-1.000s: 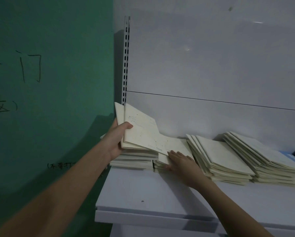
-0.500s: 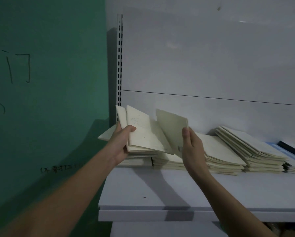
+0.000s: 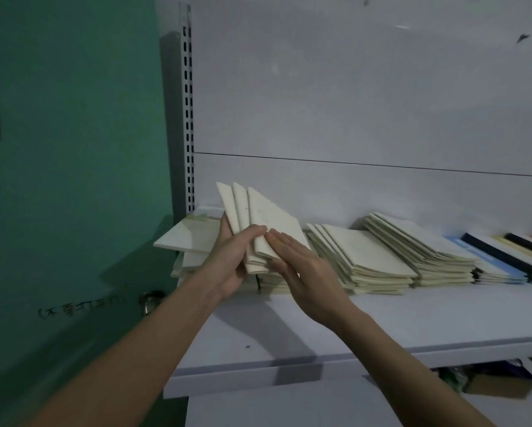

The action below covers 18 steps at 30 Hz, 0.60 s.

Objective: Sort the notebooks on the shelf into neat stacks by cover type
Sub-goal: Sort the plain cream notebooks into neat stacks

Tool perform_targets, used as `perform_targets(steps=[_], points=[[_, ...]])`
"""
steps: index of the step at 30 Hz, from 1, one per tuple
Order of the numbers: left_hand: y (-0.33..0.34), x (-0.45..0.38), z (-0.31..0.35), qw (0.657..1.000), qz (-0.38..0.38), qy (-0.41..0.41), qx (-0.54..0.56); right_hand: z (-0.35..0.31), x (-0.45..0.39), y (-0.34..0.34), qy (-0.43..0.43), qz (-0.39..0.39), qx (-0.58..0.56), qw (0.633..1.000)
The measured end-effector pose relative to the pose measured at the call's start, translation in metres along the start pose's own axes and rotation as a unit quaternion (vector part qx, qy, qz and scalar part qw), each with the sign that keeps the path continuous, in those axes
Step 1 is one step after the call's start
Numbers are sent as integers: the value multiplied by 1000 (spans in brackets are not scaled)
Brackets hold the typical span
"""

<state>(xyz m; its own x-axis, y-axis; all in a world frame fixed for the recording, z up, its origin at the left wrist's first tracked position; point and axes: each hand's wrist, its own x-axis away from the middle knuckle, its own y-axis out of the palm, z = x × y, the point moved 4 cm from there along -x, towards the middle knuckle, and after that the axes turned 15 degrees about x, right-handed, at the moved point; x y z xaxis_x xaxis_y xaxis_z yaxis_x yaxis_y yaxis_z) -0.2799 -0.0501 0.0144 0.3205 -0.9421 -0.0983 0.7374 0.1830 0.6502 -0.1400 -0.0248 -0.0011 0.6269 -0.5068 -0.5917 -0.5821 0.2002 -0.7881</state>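
Note:
My left hand (image 3: pixel 230 260) grips a fanned bunch of three cream-covered notebooks (image 3: pixel 258 220), held tilted above the left end of the white shelf (image 3: pixel 412 322). My right hand (image 3: pixel 301 269) lies with straight fingers flat against the front notebook of that bunch. Below and behind the bunch sits a loose pile of cream notebooks (image 3: pixel 190 238), one jutting out leftward. To the right lie two slanted stacks of cream notebooks (image 3: pixel 363 257) (image 3: pixel 424 241). Further right are blue-covered notebooks (image 3: pixel 486 263) and dark-spined ones (image 3: pixel 523 251).
A green wall with dark writing (image 3: pixel 73 180) borders the shelf on the left, with a round metal knob (image 3: pixel 149 298) low down. A slotted upright rail (image 3: pixel 187 118) stands at the shelf's back left corner. Boxes (image 3: pixel 492 380) sit on the level below.
My right hand carried one cream notebook leftward and laid it onto the bunch in my left hand, which now holds three. The view shifted right, showing the blue and dark-spined notebooks.

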Motion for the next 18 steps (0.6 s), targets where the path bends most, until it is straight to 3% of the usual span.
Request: perform_targets(steps=[5, 8, 10, 12, 14, 18], points=[[17, -17, -21, 999, 39, -18, 0, 26, 3, -23, 21, -13, -47, 999], [26, -32, -43, 996, 83, -24, 26, 71, 6, -45, 171, 66, -43, 982], [35, -42, -61, 994, 87, -40, 58, 107, 10, -52, 293, 36, -91, 951], [48, -50, -80, 993, 79, -62, 60, 136, 14, -51, 360, -13, -236, 903], [62, -59, -97, 994, 81, -70, 27, 162, 17, -52, 390, -19, -313, 866], [86, -76, -123, 987, 93, -48, -126, 211, 22, -57, 378, -37, -261, 887]])
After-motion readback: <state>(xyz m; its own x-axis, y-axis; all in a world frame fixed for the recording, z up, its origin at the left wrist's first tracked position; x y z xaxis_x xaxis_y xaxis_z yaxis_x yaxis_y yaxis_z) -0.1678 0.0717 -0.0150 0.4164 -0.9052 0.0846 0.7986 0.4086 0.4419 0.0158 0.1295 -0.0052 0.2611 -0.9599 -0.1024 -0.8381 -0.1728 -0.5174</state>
